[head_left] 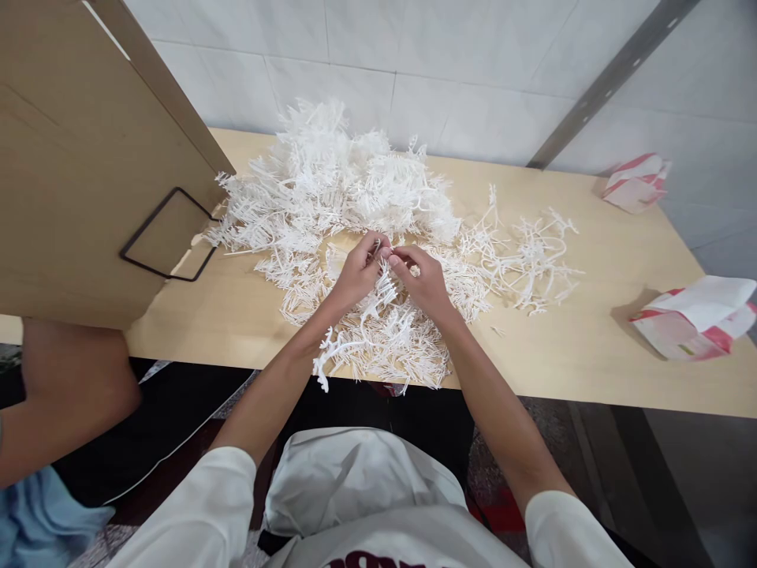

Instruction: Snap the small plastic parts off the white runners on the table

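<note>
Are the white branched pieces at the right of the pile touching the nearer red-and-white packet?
Apart. The head view shows a strip of tabletop between the branched pieces and the nearer packet.

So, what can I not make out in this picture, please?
All in the head view:
Left hand and right hand: their grip hides what exactly they pinch.
Neighbour's arm: its hand is hidden behind the board.
Shirt print: cut off by the bottom edge.
White pile: too tangled to count.
</note>
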The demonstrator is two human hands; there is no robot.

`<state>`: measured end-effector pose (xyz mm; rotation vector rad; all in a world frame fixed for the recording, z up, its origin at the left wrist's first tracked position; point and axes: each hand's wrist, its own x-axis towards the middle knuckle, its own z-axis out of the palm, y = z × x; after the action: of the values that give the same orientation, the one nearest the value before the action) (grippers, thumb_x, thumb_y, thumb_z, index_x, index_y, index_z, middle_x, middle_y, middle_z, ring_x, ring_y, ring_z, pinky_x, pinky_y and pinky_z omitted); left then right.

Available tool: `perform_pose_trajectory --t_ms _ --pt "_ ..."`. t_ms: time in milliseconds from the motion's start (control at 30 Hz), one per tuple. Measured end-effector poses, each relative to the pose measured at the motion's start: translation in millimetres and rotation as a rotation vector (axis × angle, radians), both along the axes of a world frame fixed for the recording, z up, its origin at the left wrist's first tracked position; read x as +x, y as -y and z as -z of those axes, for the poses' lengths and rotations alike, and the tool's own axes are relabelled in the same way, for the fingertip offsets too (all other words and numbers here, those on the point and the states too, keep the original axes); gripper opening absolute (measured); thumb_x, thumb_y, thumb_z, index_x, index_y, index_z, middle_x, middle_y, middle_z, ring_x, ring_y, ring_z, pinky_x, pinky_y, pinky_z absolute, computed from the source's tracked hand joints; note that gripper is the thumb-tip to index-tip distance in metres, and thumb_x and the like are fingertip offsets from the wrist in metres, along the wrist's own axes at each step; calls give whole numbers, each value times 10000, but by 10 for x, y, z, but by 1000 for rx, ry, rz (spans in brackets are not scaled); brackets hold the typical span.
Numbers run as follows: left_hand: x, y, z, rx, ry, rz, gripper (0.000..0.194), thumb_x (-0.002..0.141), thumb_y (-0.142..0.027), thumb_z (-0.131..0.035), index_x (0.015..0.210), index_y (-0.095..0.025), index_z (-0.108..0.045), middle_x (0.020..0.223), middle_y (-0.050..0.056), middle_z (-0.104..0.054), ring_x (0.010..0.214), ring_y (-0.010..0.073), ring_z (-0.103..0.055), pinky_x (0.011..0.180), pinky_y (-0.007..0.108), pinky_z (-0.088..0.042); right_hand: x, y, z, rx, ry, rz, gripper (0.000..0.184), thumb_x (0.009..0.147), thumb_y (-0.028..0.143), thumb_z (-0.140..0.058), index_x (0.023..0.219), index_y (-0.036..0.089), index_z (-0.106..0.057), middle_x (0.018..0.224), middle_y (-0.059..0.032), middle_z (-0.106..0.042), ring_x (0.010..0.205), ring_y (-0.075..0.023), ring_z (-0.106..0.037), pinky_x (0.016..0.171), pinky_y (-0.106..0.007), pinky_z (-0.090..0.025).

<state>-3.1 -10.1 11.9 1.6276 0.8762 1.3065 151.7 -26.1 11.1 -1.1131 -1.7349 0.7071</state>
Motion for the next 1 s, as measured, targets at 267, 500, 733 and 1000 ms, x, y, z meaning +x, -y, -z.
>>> perform_pose_trajectory --t_ms 267,500,733,1000 --pt "-1 -47 32 -15 -16 -143 209 925 -419 -518 856 -222 -509 774 -5 -494 668 113 -424 638 253 -352 44 11 -131 250 70 197 232 947 411 -507 1020 277 -683 1055 -45 -718 1011 -207 -626 884 -397 -484" --pt "-58 -171 111 -134 189 -241 141 903 -339 -580 852 -218 -528 738 -19 -462 665 94 -407 626 213 -358 -255 1061 -122 585 390 -338 226 953 262 -488 1055 341 -673 963 4 -739 924 -159 -664 848 -353 -505" --pt "-85 -175 7 -266 586 -274 156 838 -252 -667 799 -212 -522 748 -30 -487 640 61 -448 596 180 -365 -374 1100 341 519 851 -499 373 986 322 -444 1331 226 -545 1410 -58 -584 1305 -201 -526 988 -336 -457" --pt "-361 -132 -677 -247 935 24 84 886 -268 -556 814 -227 -549 757 -20 -531 546 65 -457 566 211 -422 -139 388 224 389 926 -409 347 961 299 -461 1252 200 -621 1398 -128 -574 1264 -276 -544 1011 -427 -408"
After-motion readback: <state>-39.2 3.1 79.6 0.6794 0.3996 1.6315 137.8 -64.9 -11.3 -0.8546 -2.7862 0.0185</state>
